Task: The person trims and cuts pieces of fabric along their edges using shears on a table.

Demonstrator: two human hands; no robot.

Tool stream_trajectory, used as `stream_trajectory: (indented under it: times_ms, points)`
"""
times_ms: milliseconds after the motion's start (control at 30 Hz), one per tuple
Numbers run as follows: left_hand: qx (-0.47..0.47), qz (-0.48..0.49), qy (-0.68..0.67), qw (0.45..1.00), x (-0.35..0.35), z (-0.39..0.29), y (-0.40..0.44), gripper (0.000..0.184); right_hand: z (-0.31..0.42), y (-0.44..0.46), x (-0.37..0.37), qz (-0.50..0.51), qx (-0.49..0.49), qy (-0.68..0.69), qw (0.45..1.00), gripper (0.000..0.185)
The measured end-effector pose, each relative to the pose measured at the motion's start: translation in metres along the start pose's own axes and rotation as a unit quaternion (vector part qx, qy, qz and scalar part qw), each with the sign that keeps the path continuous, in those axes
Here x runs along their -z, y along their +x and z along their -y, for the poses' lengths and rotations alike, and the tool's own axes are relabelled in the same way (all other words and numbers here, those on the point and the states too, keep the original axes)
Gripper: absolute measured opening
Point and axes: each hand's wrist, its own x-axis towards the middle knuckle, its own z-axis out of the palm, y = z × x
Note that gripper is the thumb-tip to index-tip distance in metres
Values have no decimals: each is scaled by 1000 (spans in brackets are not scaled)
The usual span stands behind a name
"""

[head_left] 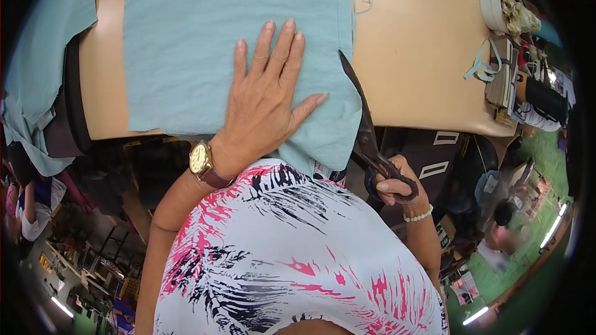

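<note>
Light blue-green fabric lies flat over the tan table, its near edge hanging down toward my body. My left hand rests palm down on it, fingers stretched out and the thumb pointing right. Close to the fabric's right edge are large dark scissors, gripped by the handles in my right hand. Their blades point away from me, the tip touching or just over the cloth near a line along that edge. From this angle I cannot tell how far the blades are apart.
The tan table curves across the view. A loose thread lies right of the fabric. At the right end are a stack of books or papers, a blue-green strip and a white container. More fabric drapes at left.
</note>
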Motion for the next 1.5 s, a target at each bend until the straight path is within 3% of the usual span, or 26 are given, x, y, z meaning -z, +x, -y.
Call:
stream_trajectory:
  times_ms: [1500]
  points:
    - [-8, 1, 1, 1000, -2, 1, 1, 73, -23, 3, -40, -62, 27, 30, 997, 29]
